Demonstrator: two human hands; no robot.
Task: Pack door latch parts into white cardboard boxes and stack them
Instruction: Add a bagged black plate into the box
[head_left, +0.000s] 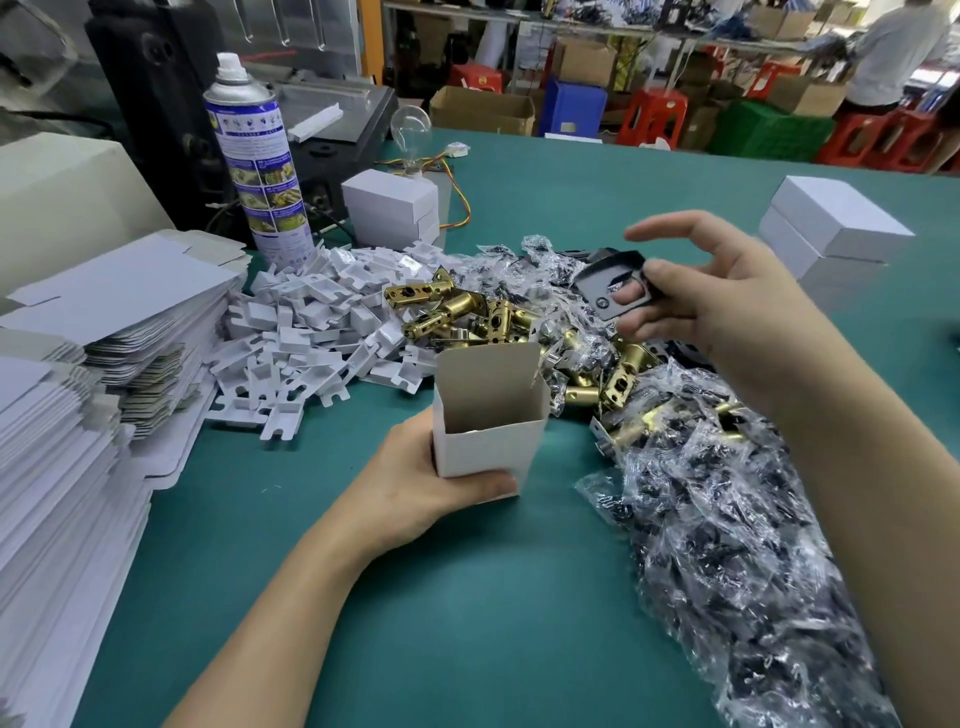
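Green matting (441, 623) is covering the bench you are working at, and a cluttered workshop with brown cartons and red stools is running along the far side. Flattened white cartons (67, 441) are lying piled at the near left, and a long heap of clear-bagged dark parts (727, 545) is sprawling down the right, under your right forearm. White plastic inserts (311, 332) are lying in a loose mound left of centre, with brass latch bodies (457, 312) sitting just beside them, between the inserts and the bags. Closed white boxes (836, 223) are sitting stacked at the far right, and a second small stack (389, 208) is standing far centre, near the spray can (260, 171).

Your left hand (410, 483) is clasping the open box (488, 447) low on its walls, near centre, with its mouth facing up and its tall flap standing on the far side. Your right hand (737, 301) is pinching a black plate (608, 283) by one end, up and to the right of the box and apart from it.

Trouble is most likely coming from that light pinch: the plate could be slipping into the bags if you are hurrying. It could also be catching on the rim or the flap, and a hard squeeze from your left hand could be buckling the thin card. Bag film is lying close to the box and could be dragging in with the plate.

Print and small pictures are showing on the can's label, but they are blurring too much for reading; the boxes are showing no writing
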